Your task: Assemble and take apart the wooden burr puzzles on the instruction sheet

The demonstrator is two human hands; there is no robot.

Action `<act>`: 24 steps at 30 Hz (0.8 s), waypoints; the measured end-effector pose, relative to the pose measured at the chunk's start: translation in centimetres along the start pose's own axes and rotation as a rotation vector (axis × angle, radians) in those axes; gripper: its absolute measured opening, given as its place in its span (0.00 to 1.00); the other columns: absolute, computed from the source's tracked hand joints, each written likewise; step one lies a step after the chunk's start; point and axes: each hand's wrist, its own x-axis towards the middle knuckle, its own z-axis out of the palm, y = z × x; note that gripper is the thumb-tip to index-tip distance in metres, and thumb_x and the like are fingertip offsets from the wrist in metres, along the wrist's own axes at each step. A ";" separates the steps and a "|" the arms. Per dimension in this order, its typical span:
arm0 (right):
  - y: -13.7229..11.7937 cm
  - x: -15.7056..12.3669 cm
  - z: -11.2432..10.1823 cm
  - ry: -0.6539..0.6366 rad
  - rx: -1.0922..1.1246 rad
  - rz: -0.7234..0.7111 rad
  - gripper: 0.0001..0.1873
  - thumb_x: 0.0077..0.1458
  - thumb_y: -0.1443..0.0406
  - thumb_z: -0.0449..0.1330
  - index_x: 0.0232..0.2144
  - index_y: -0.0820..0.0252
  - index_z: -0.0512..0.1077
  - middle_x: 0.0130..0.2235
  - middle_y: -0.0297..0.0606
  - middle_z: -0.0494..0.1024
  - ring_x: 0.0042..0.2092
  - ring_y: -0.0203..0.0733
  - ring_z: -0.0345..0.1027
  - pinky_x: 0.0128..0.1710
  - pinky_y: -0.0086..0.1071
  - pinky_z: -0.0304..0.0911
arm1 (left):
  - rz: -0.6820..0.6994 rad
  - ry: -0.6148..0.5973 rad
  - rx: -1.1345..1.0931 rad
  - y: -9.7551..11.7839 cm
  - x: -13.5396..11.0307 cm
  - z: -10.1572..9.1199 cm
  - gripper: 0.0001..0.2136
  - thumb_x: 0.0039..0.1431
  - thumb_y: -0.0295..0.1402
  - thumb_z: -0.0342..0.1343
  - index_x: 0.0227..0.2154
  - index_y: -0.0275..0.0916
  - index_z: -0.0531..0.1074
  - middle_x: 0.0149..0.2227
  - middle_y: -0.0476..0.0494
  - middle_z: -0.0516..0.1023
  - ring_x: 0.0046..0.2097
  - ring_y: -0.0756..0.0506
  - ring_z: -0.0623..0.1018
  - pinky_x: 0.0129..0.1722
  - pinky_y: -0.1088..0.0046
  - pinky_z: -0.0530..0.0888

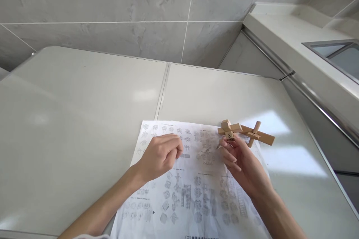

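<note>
My right hand pinches a wooden interlocking puzzle between thumb and fingers, above the paper's upper right edge. The puzzle is a small cross of crossed light-wood bars, and one bar end shows a dark "3". Just behind it is another wooden stick assembly, a long flat bar with shorter sticks crossing it. Over the upper left part of a printed instruction sheet, my left hand is curled into a loose fist. Nothing sticks out of its fingers.
Beneath the sheet is a white table with a seam running front to back. Grey wall tiles stand behind it. At the right, a white counter with a metal-edged opening rises above grey cabinet fronts.
</note>
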 end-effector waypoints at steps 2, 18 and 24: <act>-0.1 0.3 -0.4 0.019 0.063 -0.012 0.16 0.61 0.54 0.72 0.35 0.60 0.77 0.35 0.34 0.69 0.24 0.27 0.49 0.13 0.17 0.53 | 0.126 -0.001 0.078 -0.2 -0.2 0.1 0.15 0.56 0.14 0.41 0.24 0.41 0.63 0.21 0.53 0.65 0.24 0.51 0.60 0.23 0.72 0.59; 0.7 0.1 -1.3 0.034 0.024 -0.010 0.16 0.61 0.51 0.71 0.39 0.55 0.75 0.35 0.32 0.69 0.25 0.31 0.55 0.15 0.23 0.57 | 0.190 -0.031 0.001 0.3 0.1 -0.2 0.12 0.59 0.19 0.43 0.24 0.41 0.62 0.21 0.54 0.64 0.23 0.52 0.59 0.22 0.72 0.57; 0.7 -0.4 -1.2 -0.044 -0.132 0.034 0.13 0.60 0.56 0.73 0.40 0.56 0.77 0.34 0.33 0.71 0.29 0.34 0.62 0.20 0.25 0.60 | -0.183 -0.088 -0.316 1.9 1.2 -1.8 0.12 0.69 0.45 0.58 0.38 0.41 0.72 0.36 0.46 0.78 0.37 0.46 0.77 0.42 0.66 0.78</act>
